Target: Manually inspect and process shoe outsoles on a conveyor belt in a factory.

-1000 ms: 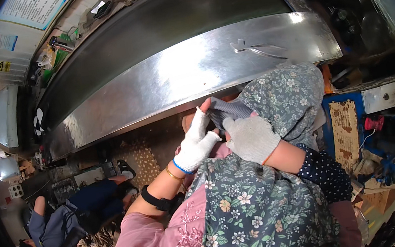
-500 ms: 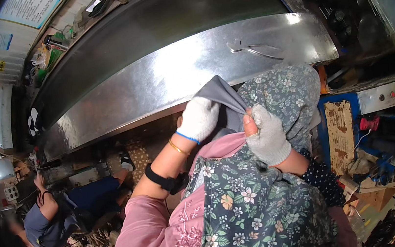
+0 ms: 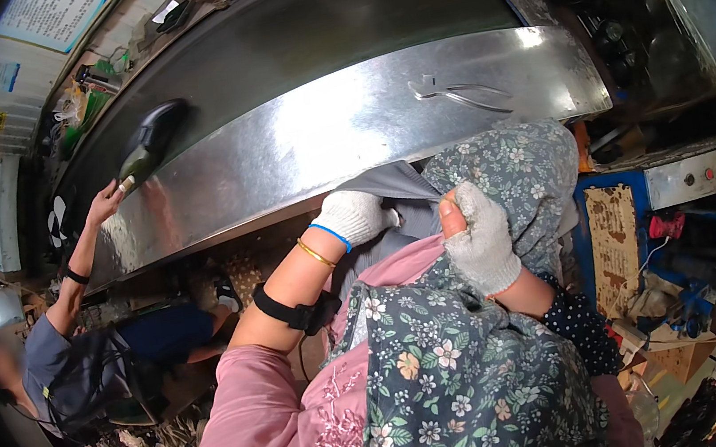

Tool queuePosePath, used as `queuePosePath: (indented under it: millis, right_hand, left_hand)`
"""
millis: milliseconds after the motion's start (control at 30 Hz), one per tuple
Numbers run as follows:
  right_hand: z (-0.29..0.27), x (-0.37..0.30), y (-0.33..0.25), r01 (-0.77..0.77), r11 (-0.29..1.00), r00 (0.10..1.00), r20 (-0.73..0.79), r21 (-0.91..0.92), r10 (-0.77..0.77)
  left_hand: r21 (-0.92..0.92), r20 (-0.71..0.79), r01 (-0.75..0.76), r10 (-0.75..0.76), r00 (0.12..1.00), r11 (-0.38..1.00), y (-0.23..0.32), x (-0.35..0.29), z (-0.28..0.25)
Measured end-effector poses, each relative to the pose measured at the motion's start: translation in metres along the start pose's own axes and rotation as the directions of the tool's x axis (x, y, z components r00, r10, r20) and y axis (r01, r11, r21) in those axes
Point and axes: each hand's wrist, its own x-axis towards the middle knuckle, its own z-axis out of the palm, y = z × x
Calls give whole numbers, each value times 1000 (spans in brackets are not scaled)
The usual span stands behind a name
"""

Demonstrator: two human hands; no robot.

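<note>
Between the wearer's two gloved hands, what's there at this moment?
Grey cloth, in the head view: it spans the gap from the left hand to the right hand.

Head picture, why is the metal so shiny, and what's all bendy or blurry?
In the head view, light glares white off the metal ledge; its edges bend because the lens is fisheye; the dark object at left looks smeared, probably from moving.
</note>
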Motion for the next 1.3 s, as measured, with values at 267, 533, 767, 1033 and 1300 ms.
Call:
queuePosePath:
  millis: [267, 533, 767, 1033, 1300]
  right_hand:
    - [-2, 0, -1, 23, 1000, 1000, 10, 17, -23]
    - [2, 0, 1, 64, 997, 997, 29, 51, -65]
    - [-2, 0, 7, 36, 999, 996, 77, 36, -39]
    - [-2, -1, 4, -2, 998, 994, 107, 63, -4]
    - [-3, 0, 10, -9, 999, 993, 121, 49, 3]
  left_hand:
    - [-84, -51, -165, 161, 986, 983, -5, 20, 3]
    - [109, 0, -138, 139, 990, 984, -5, 7, 32]
    - [332, 129, -246, 215, 968, 911, -8, 4, 36]
    - [296, 250, -143, 67, 966, 944, -5, 4, 43]
    - [-781, 260, 134, 122, 958, 610, -22, -2, 64]
